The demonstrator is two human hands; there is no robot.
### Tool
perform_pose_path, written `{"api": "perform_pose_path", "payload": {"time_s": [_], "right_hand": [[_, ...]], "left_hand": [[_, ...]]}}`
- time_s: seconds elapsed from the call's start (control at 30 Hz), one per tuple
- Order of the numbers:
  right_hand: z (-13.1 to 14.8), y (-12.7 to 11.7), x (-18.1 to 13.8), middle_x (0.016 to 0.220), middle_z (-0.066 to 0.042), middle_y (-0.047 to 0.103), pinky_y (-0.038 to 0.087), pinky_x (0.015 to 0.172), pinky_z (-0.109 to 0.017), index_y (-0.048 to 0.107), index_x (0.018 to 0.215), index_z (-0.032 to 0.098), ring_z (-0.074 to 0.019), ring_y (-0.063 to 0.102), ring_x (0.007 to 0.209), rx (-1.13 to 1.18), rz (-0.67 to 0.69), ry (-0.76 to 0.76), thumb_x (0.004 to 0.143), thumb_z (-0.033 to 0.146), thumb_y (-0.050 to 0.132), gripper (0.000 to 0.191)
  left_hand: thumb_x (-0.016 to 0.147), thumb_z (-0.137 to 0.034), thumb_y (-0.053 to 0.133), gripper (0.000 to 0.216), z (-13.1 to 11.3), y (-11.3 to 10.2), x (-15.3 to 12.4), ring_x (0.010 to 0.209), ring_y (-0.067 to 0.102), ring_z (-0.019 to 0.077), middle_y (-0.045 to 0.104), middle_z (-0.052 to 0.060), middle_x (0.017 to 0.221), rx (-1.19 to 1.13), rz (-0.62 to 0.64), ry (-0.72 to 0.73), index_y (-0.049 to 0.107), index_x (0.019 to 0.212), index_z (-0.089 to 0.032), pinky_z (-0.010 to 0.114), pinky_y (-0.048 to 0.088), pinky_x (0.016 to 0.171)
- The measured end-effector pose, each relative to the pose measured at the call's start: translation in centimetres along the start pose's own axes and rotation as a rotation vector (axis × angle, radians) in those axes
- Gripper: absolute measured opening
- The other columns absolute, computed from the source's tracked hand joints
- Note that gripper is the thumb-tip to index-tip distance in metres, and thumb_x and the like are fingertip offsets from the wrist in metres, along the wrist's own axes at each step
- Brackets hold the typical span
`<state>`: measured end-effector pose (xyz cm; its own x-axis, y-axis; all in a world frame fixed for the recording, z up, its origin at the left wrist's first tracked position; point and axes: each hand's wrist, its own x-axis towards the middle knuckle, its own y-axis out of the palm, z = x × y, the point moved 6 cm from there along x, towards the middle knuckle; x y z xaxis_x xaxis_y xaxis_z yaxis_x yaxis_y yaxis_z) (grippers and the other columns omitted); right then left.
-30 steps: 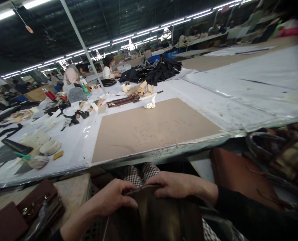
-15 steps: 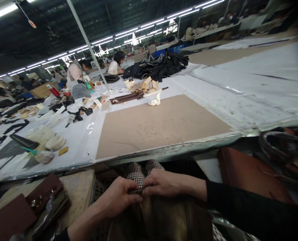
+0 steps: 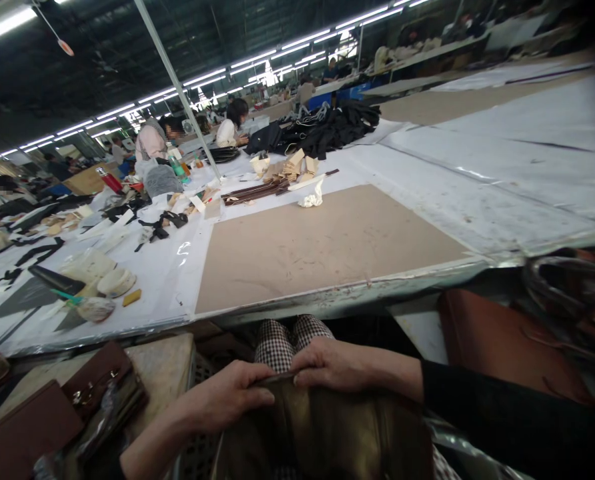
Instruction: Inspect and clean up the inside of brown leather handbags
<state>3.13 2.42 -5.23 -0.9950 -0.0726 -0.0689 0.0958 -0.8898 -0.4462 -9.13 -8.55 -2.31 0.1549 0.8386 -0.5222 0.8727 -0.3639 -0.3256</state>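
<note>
A dark olive-brown leather bag (image 3: pixel 342 433) lies across my lap, over checked trousers (image 3: pixel 277 343). Its top edge is pinched on one side by my left hand (image 3: pixel 230 399), thumb on the near face and fingers behind. A short way to the right, my right hand (image 3: pixel 325 365) grips the same edge, fingers curled over it. A small stretch of edge shows between the two hands. The bag's lower part runs out of view at the bottom.
Ahead, a brown board (image 3: pixel 322 247) lies on the white-covered table (image 3: pixel 477 200). Glue pots (image 3: pixel 116 283) stand left. Maroon bags (image 3: pixel 32 427) lie beside me at left, and a reddish-brown bag (image 3: pixel 502 353) at right. Co-workers sit beyond a pole (image 3: pixel 177 83).
My hands have moved slightly apart along the bag's edge, so more of it shows between them. The whole view has shifted a little.
</note>
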Motion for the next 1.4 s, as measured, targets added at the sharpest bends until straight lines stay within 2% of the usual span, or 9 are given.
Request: {"api": "perform_pose_path", "payload": {"time_s": [0.23, 0.37, 0.47, 0.63, 0.83, 1.0, 1.17, 1.33, 1.4], "right_hand": [[0.1, 0.0, -0.6, 0.082, -0.003, 0.071, 0.045, 0.067, -0.025, 0.075, 0.100, 0.017, -0.0164, 0.060, 0.072, -0.024, 0.012, -0.021, 0.095, 0.024, 0.055, 0.021], [0.1, 0.0, -0.7, 0.088, -0.004, 0.074, 0.047, 0.069, -0.025, 0.075, 0.105, 0.017, -0.0174, 0.063, 0.075, -0.046, 0.019, -0.012, 0.095, 0.023, 0.055, 0.023], [0.2, 0.0, -0.7, 0.089, -0.004, 0.074, 0.047, 0.070, -0.025, 0.074, 0.106, 0.017, -0.0176, 0.063, 0.077, -0.061, 0.014, -0.016, 0.096, 0.024, 0.055, 0.023], [0.2, 0.3, -0.6, 0.084, -0.003, 0.071, 0.046, 0.068, -0.025, 0.073, 0.101, 0.016, -0.0164, 0.060, 0.072, -0.074, 0.005, -0.036, 0.097, 0.026, 0.054, 0.022], [0.4, 0.4, -0.4, 0.074, 0.000, 0.064, 0.042, 0.065, -0.024, 0.072, 0.094, 0.017, -0.0149, 0.055, 0.067, -0.055, 0.018, -0.073, 0.098, 0.027, 0.053, 0.022], [-0.2, 0.2, -0.8, 0.075, 0.000, 0.062, 0.041, 0.063, -0.025, 0.068, 0.091, 0.017, -0.0147, 0.052, 0.067, -0.074, 0.063, 0.002, 0.098, 0.025, 0.053, 0.019], [-1.4, -0.5, -3.4, 0.086, -0.003, 0.066, 0.046, 0.068, -0.027, 0.068, 0.098, 0.015, -0.0170, 0.057, 0.075, -0.050, 0.080, 0.101, 0.098, 0.025, 0.050, 0.021], [-1.5, -1.0, -5.3, 0.102, -0.006, 0.071, 0.052, 0.085, -0.033, 0.070, 0.114, 0.017, -0.0238, 0.065, 0.095, 0.086, 0.105, 0.170, 0.096, 0.031, 0.053, 0.029], [-1.4, -1.0, -5.7, 0.107, -0.007, 0.072, 0.052, 0.089, -0.036, 0.071, 0.118, 0.017, -0.0263, 0.065, 0.101, 0.120, 0.102, 0.177, 0.095, 0.031, 0.055, 0.031]], "left_hand": [[0.087, -0.027, 0.065, 0.027, 0.4, 0.3, 0.1, 0.088, 0.062, 0.0194, 0.072, 0.001, 0.100, -0.065, 0.021, 0.009, 0.073, 0.112, -0.019, 0.025, 0.045, 0.073], [0.079, -0.033, 0.079, 0.038, 0.0, 0.8, -0.1, 0.086, 0.063, 0.0200, 0.073, 0.001, 0.100, -0.103, 0.021, -0.010, 0.072, 0.113, -0.019, 0.025, 0.046, 0.073], [0.087, -0.041, 0.070, 0.027, -0.6, 0.7, -0.1, 0.075, 0.056, 0.0155, 0.067, -0.002, 0.083, 0.009, -0.056, 0.008, 0.074, 0.101, -0.018, 0.023, 0.040, 0.065], [0.099, -0.041, 0.051, 0.033, -1.3, 0.7, 0.5, 0.064, 0.043, 0.0123, 0.049, -0.005, 0.066, 0.230, -0.181, 0.067, 0.070, 0.085, -0.018, 0.024, 0.029, 0.059], [0.099, -0.042, 0.049, 0.042, -1.0, 1.0, 0.8, 0.057, 0.036, 0.0117, 0.036, -0.005, 0.059, 0.325, -0.211, 0.052, 0.047, 0.064, -0.019, 0.027, 0.023, 0.055], [0.101, -0.043, 0.046, 0.037, 0.2, 0.4, -0.1, 0.068, 0.052, 0.0168, 0.055, -0.002, 0.069, 0.416, -0.166, -0.022, 0.054, 0.072, -0.020, 0.027, 0.029, 0.061], [0.100, -0.036, 0.043, 0.029, 0.8, -0.2, -1.7, 0.081, 0.063, 0.0244, 0.068, 0.006, 0.086, 0.559, -0.119, -0.118, 0.060, 0.084, -0.020, 0.032, 0.035, 0.069], [0.093, -0.024, 0.051, 0.024, -0.1, 0.7, -3.4, 0.102, 0.065, 0.0249, 0.073, 0.005, 0.109, 0.150, 0.017, -0.107, 0.068, 0.109, -0.020, 0.030, 0.046, 0.082], [0.090, -0.024, 0.055, 0.025, -0.2, 0.9, -4.4, 0.099, 0.065, 0.0229, 0.073, 0.002, 0.107, 0.028, 0.039, -0.126, 0.069, 0.109, -0.020, 0.027, 0.047, 0.079]]}}
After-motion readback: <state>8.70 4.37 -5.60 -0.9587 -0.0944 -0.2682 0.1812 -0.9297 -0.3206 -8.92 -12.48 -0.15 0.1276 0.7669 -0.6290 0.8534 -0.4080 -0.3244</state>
